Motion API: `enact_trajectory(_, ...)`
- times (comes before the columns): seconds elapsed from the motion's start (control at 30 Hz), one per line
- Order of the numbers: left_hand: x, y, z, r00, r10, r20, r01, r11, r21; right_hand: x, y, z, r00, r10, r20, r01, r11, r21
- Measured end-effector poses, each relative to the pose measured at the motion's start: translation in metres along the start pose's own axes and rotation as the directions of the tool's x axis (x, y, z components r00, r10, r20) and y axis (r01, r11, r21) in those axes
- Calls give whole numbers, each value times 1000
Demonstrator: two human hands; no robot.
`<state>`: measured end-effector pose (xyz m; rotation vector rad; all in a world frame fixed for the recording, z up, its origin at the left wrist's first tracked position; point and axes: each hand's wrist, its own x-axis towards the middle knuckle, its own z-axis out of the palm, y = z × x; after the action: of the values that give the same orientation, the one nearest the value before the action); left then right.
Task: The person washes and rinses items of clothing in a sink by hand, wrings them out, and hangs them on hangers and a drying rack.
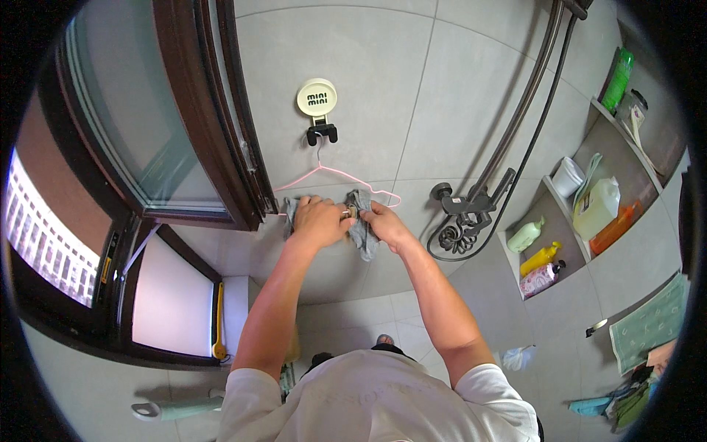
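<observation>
A pink clothes hanger (353,177) hangs by its metal hook from a black double hook (321,134) under a round cream wall mount (316,97). Grey cloth (364,241), perhaps a small garment, lies over the hanger's lower bar. My left hand (320,222) is on the left part of the cloth, its fingers over it and its thumb pointing right. My right hand (386,225) pinches the right part of the cloth between thumb and fingers. Between the hands is a small brownish thing, blurred, which I cannot name; part of the lower bar is hidden by the cloth and hands.
A dark-framed window sash (204,110) stands open close on the left. To the right are a shower mixer (469,204) with a coiled black hose and a metal riser pipe. Wall shelves (569,204) with several bottles are farther right. A green towel (646,326) hangs at lower right.
</observation>
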<state>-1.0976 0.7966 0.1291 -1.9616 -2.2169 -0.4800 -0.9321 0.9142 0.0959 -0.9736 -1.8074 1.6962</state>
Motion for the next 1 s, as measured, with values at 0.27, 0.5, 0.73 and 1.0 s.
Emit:
enact_trajectory(0.27, 5, 2, 29, 981, 39, -190, -36, 999, 21, -2, 39, -32, 910, -280, -306, 159, 917, -366)
enact_trajectory(0.5, 4, 6, 24, 979, 36, -202, -30, 999, 36, -16, 34, -21, 894, -81, -440, 208, 946, 247)
enact_trajectory(0.73, 5, 7, 26, 986, 6, -167, -13, 999, -40, -4, 56, -43, 768, -374, -521, 301, 928, -222)
enact_trajectory(1.0, 1, 2, 25, 972, 29, -232, -57, 992, -112, -26, 25, -35, 283, -946, -159, 477, 282, -832)
